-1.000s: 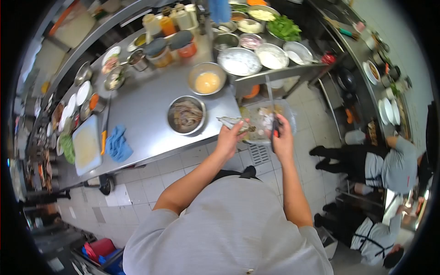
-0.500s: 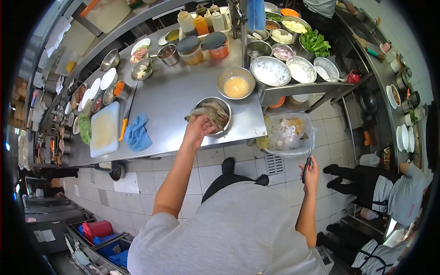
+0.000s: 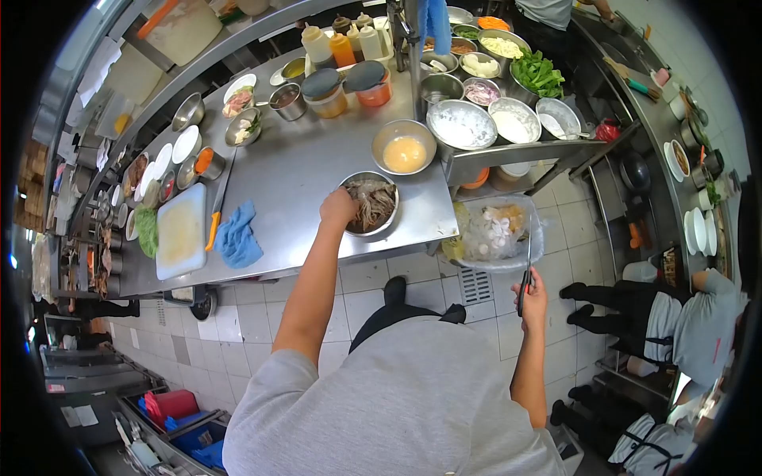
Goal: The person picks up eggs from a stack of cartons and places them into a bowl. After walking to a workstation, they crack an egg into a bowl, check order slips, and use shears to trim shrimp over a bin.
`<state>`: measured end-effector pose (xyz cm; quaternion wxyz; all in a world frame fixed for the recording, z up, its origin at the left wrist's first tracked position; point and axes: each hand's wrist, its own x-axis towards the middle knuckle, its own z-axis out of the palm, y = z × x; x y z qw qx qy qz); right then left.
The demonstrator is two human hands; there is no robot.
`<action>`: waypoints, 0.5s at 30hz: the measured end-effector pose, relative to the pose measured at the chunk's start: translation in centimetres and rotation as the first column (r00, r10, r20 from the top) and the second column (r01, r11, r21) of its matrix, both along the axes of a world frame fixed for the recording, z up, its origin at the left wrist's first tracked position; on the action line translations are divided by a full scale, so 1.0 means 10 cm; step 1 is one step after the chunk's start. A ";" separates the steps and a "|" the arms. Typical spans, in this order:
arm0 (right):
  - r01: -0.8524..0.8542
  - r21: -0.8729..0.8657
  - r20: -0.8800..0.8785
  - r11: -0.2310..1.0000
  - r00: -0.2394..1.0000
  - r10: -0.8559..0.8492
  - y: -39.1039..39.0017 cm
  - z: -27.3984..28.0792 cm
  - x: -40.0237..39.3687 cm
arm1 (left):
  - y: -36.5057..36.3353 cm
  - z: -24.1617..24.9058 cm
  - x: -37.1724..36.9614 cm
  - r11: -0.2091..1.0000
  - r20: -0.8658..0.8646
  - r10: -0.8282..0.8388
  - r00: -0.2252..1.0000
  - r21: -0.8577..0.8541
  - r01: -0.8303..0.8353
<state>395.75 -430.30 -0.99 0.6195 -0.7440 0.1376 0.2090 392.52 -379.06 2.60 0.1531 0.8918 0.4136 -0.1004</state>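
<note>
My left hand (image 3: 340, 207) is at the left side of a metal bowl (image 3: 394, 214) of raw grey-brown prawns (image 3: 373, 205). Its fingers curl over the rim into the bowl, and the back of the hand hides what they grip. My right hand (image 3: 533, 295) is closed round the black handles of a pair of scissors (image 3: 525, 279), held off to the right with blades pointing up. Just beyond the blades is a lined bin (image 3: 520, 262) with shells and scraps in it. Behind the prawns stands a bowl of yellowish liquid (image 3: 405, 154).
On the steel table (image 3: 294, 182) lie a cutting board (image 3: 181, 230), an orange-handled knife (image 3: 214, 226) and a blue cloth (image 3: 236, 236). Bowls of powder (image 3: 462, 124) and vegetables fill the right-hand station. Other people (image 3: 690, 317) stand to the right.
My left hand has shifted up and turned in towards the bowl; the prawn that stuck out over the rim is now inside or hidden. The scissors have tilted slightly.
</note>
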 end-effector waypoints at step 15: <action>0.035 0.111 -0.036 0.993 0.999 -0.031 0.02 0.14 -0.14 | 0.11 0.18 -0.20 0.992 0.327 0.058 0.943 -0.127 -0.017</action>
